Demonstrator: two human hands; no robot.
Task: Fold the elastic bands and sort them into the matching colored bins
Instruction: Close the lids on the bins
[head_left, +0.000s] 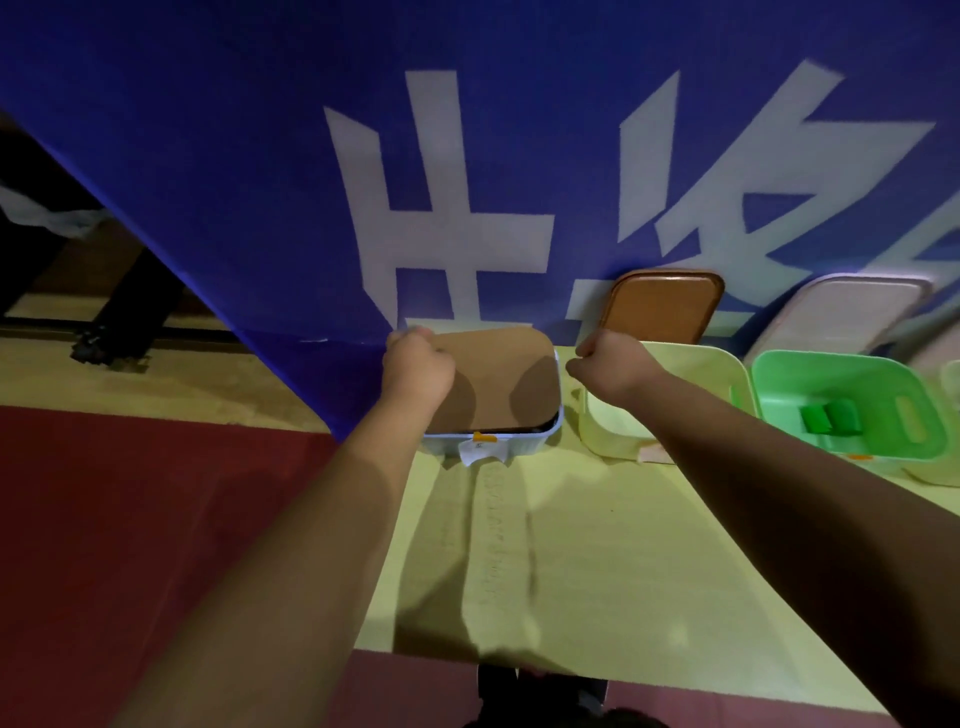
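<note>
Found the left hand (415, 366) above the blue bin (535, 439) and the right hand (610, 366) just right of it, both curled. Could not tell what either grip held. Spotted a pale yellow band (491, 545) lying flat on the desk (675, 571), nearer than the blue bin. Probably needed to match the ends squarely, crease flat, then drop it into the yellow bin (608, 431) right of the blue bin.

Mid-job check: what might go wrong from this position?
The left hand seems to grip the brown lid on the blue bin by one corner only; it may tilt or slip. The right hand hangs over the yellow bin, close to the propped lid behind; a bump might topple it.
</note>
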